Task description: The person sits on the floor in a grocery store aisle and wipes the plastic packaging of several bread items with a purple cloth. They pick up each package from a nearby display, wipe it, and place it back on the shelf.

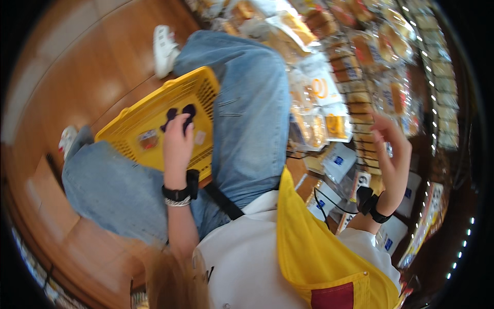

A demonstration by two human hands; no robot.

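Observation:
My left hand (pixel 179 135) is inside a yellow plastic shopping basket (pixel 150 94), its fingers over a dark purple item (pixel 189 112) with rounded lobes. Whether the fingers grip it or only touch it is unclear. In the basket, a small clear-wrapped food item (pixel 148 139) lies left of that hand, and a small pale label or packet (pixel 200 137) lies to its right. My right hand (pixel 391 145) is raised at the right, fingers bent and apart, with nothing seen in it. It is in front of rows of wrapped bread or pastries (pixel 359 104).
White and clear bread packages (pixel 318 87) fill the display beside my right knee. Below them are white packets (pixel 339 162), a black cable (pixel 335 206) and a price strip (pixel 361 181). My jeans-clad legs (pixel 251 96) flank the basket. Brown flooring (pixel 92 73) lies at the left.

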